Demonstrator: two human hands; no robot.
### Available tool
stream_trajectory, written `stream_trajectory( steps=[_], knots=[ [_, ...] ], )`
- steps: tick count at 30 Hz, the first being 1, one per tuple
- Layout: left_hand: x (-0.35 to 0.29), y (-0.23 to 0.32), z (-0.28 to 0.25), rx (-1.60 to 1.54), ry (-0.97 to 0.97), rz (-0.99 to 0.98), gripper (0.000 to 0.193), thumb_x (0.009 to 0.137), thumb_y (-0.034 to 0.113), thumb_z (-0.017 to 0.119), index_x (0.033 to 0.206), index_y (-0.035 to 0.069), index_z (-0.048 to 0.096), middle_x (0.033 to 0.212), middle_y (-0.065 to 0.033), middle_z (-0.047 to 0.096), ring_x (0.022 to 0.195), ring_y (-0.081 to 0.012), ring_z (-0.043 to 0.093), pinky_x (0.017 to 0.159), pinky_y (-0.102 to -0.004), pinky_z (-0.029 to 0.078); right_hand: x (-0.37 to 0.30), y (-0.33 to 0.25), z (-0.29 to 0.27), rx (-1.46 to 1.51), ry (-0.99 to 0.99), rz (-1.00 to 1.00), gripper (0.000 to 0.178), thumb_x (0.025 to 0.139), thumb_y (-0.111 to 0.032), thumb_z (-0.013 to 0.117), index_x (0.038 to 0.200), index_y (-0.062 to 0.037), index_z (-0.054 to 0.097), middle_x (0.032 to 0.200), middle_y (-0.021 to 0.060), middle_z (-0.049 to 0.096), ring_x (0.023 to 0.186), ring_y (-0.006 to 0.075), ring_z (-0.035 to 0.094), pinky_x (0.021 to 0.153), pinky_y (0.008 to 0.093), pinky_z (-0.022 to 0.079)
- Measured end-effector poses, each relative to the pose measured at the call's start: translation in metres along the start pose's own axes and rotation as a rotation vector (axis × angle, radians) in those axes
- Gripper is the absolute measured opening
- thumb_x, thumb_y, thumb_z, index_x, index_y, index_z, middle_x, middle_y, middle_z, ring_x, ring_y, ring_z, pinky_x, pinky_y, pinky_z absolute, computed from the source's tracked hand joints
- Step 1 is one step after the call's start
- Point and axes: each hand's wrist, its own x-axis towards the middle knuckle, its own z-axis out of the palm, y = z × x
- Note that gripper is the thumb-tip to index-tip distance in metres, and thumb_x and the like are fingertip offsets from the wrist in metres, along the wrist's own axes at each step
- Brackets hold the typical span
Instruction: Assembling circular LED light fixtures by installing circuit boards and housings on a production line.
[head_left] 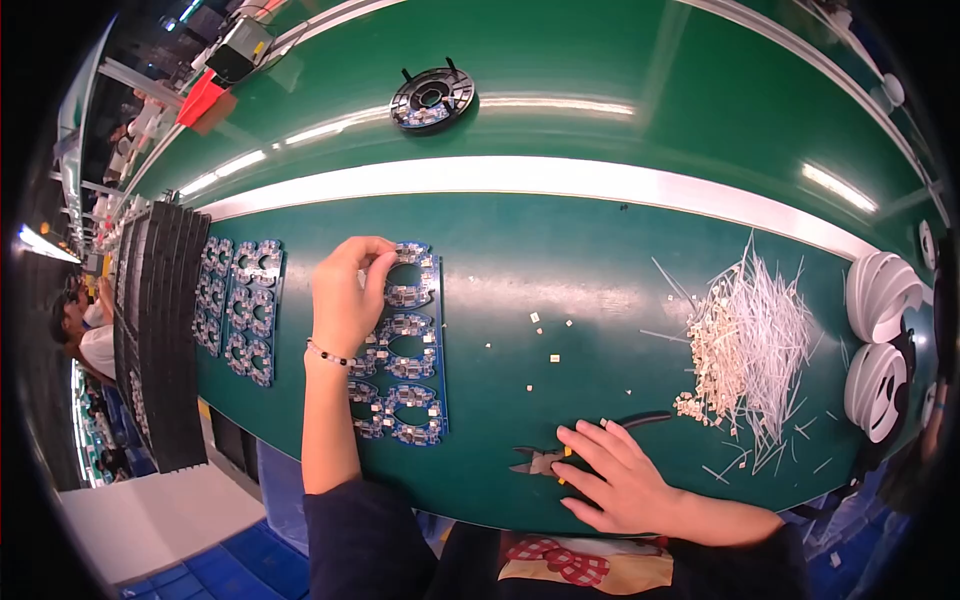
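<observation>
A panel of blue circuit boards [408,330] with round cut-outs lies on the green table in front of me. My left hand [348,290] is at its far left corner, fingers bent and thumb and forefinger drawn together. Whatever is between those fingertips is too small or hidden to make out. To the right, my right hand [620,480] lies with fingers spread over the handles of the side cutters [541,461], not wrapped round them. The cutters' jaws point left, and one dark handle [645,418] shows beyond my fingers.
Small cream connectors [715,350] and white strips [775,340] are heaped at the right, beside white round covers [872,390]. More board panels [252,310] lie left, next to stacked black trays [165,330]. A black round housing [432,98] sits beyond the white rail [500,174].
</observation>
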Motion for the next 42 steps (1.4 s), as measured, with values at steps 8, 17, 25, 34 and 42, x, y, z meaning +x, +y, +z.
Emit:
stream_trajectory(
  steps=[8,17,25,34,42],
  knots=[
    [0.005,0.064,0.001,-0.107,-0.253,0.4,0.016,0.073,-0.002,0.062,0.088,0.003,0.065,0.076,-0.0086,0.065,0.072,-0.0257,0.062,0.07,-0.0358,0.047,0.006,-0.014,-0.051,-0.242,-0.344,0.141,0.076,0.063,-0.045,0.073,0.125,-0.0078,0.049,0.144,0.0193,0.024,0.13,0.0384,0.025,0.098,0.0642,0.022],
    [0.17,-0.006,0.069,0.182,0.084,0.206,0.049,0.08,0.029,0.064,0.118,0.001,0.053,0.116,-0.0213,0.056,0.106,-0.0371,0.054,0.091,-0.0412,0.043,-0.016,-0.008,-0.069,-0.33,-0.012,0.103,0.065,0.068,-0.042,0.071,0.119,-0.0063,0.052,0.141,0.0168,0.033,0.128,0.0341,0.033,0.102,0.0568,0.024],
    [0.25,-0.126,0.13,0.162,-0.078,-0.157,0.055,0.074,0.021,0.071,0.121,0.001,0.051,0.108,-0.0172,0.062,0.097,-0.0283,0.062,0.085,-0.0355,0.047,-0.105,0.025,-0.166,-1.033,1.055,0.441,0.018,0.064,-0.004,0.07,0.081,-0.003,0.063,0.082,0.01,0.058,0.072,0.0266,0.056,0.063,0.0345,0.045],
    [0.149,-0.069,0.035,-0.828,-0.131,-0.202,0.03,0.09,0.008,0.054,0.119,0.0,0.049,0.112,-0.008,0.056,0.101,-0.0157,0.055,0.086,-0.0276,0.045,-0.206,0.051,-0.185,-1.0,0.945,1.126,0.027,0.065,-0.025,0.077,0.081,-0.0047,0.068,0.084,0.009,0.058,0.083,0.0272,0.058,0.069,0.0374,0.048],
    [0.006,0.009,-0.015,-1.049,-0.018,-0.331,0.032,0.093,0.011,0.049,0.121,-0.003,0.045,0.113,-0.01,0.055,0.102,-0.0167,0.054,0.088,-0.0303,0.045,-0.202,0.053,-0.189,-1.007,1.069,0.979,0.012,0.072,-0.012,0.069,0.072,-0.0005,0.065,0.076,0.013,0.06,0.069,0.0307,0.059,0.063,0.037,0.046]
  ],
)
